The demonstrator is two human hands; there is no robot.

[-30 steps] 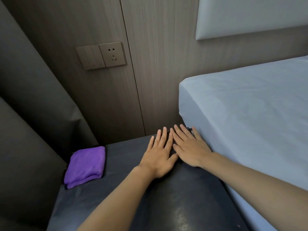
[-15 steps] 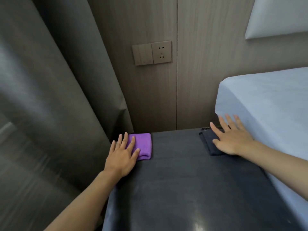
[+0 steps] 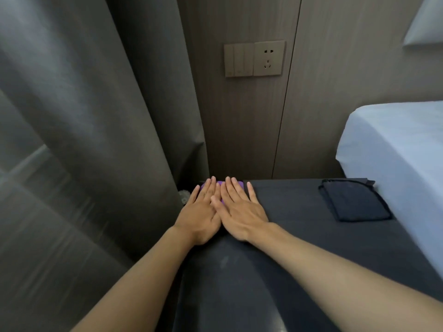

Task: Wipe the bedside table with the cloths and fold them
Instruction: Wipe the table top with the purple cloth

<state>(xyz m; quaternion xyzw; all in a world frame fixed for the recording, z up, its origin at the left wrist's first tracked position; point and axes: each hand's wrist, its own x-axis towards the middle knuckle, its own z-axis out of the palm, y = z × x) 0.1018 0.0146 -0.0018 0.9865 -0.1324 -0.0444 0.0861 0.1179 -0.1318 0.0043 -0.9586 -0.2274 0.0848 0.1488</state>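
Note:
The dark grey bedside table [image 3: 294, 240] fills the lower middle of the head view. A folded purple cloth [image 3: 240, 184] lies in its back left corner, almost wholly covered by my hands. My left hand [image 3: 201, 213] and my right hand [image 3: 239, 209] lie flat on it side by side, palms down, fingers stretched toward the wall; neither grips it. A folded dark cloth [image 3: 354, 203] rests in the back right corner, against the bed, with no hand on it.
A grey curtain [image 3: 100, 144] hangs right against the table's left edge. The bed with its pale sheet [image 3: 398, 154] borders the right edge. The wood wall behind carries a switch and socket plate [image 3: 255, 58]. A small pale object [image 3: 183, 197] peeks out beside the curtain.
My right hand left the dark cloth and crossed to the purple cloth, joining my left hand there. The view swung left.

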